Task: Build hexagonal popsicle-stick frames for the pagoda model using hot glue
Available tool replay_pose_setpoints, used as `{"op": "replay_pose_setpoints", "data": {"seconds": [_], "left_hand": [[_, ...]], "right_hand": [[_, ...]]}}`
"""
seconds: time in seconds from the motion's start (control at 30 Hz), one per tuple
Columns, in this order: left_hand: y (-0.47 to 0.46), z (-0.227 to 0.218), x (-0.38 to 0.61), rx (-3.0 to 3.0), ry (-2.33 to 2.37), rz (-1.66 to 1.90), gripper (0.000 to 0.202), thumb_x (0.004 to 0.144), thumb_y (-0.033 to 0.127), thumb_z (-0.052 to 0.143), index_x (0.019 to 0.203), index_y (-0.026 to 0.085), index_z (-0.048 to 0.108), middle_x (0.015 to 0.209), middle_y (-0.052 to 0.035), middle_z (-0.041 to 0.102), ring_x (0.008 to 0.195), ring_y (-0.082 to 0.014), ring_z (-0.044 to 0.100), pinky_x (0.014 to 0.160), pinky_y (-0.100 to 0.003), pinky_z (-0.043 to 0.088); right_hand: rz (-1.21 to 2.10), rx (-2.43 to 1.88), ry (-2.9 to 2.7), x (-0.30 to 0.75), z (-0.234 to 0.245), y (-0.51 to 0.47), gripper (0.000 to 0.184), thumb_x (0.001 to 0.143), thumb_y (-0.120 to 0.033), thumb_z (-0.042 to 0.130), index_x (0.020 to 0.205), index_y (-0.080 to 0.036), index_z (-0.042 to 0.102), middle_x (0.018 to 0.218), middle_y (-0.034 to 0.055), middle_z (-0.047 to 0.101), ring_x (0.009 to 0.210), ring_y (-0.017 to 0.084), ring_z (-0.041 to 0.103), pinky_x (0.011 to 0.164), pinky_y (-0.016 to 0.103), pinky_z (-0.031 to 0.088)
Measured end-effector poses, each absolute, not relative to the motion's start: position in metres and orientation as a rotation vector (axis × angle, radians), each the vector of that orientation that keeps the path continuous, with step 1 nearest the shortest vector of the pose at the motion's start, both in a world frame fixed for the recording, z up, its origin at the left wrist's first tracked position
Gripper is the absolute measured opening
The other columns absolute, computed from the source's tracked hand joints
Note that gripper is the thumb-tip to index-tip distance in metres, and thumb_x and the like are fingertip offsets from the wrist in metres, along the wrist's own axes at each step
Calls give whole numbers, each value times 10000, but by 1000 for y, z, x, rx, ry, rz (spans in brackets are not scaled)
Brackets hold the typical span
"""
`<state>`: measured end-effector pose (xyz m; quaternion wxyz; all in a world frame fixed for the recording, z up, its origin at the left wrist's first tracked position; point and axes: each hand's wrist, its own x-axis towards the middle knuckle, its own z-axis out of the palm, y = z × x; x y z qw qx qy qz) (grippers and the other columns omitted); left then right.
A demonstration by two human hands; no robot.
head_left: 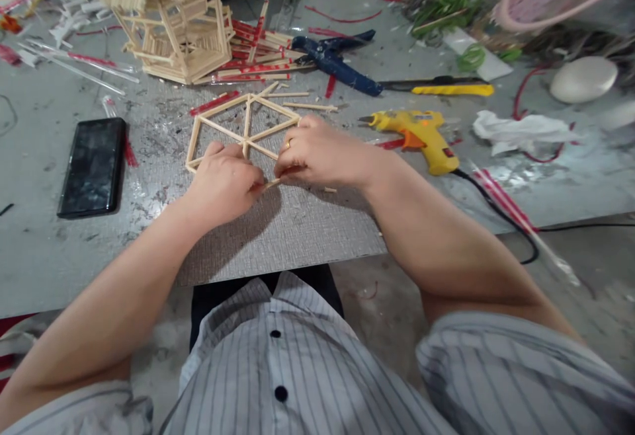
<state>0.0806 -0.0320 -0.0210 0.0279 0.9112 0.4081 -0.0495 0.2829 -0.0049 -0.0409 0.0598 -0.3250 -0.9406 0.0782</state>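
Observation:
A flat hexagon frame of thin wooden sticks (233, 125) with spokes lies on a grey textured mat (297, 223). My left hand (224, 180) and my right hand (317, 154) meet at the frame's near edge. Both are closed in a pinch on a short wooden stick (272, 184) held between them against the frame. A ring shows on my right hand.
A black phone (93, 165) lies left of the mat. A yellow glue gun (421, 134) with a black cord rests to the right. Behind stand a stick-built house model (169, 18), loose sticks, a blue clamp (337, 61), a yellow-handled knife (446, 88) and crumpled tissue (520, 132).

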Motion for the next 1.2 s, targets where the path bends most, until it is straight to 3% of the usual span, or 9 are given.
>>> {"op": "replay_pose_setpoints", "data": {"seconds": [0.53,0.87,1.07,1.2], "left_hand": [[-31,-19,82,2746,1279,-150,240,875,235,502,747,213,703,683,-59,640,970,-268,573,910,-467,349],[-29,-21,81,2758,1238,-117,214,856,189,535,778,183,734,683,-64,641,945,-251,550,909,-455,344],[-19,-26,79,2727,1258,-49,211,844,287,586,715,221,739,611,-20,621,866,-230,581,891,-431,385],[-9,-28,66,2606,1207,167,246,863,355,566,761,212,739,697,-25,682,811,-191,603,807,-346,438]], "right_hand": [[216,-955,-2825,283,-46,-4,296,947,-333,506,771,-273,736,748,27,701,891,214,581,919,469,324],[176,-955,-2920,280,-36,-7,286,936,-262,487,828,-210,747,768,51,710,882,215,574,888,437,317],[222,-977,-2914,280,-36,-5,255,919,-273,528,837,-210,761,808,54,738,878,216,582,877,419,319],[338,-977,-2905,283,-39,-1,229,911,-281,551,866,-230,769,828,45,749,874,217,593,896,431,316]]}}
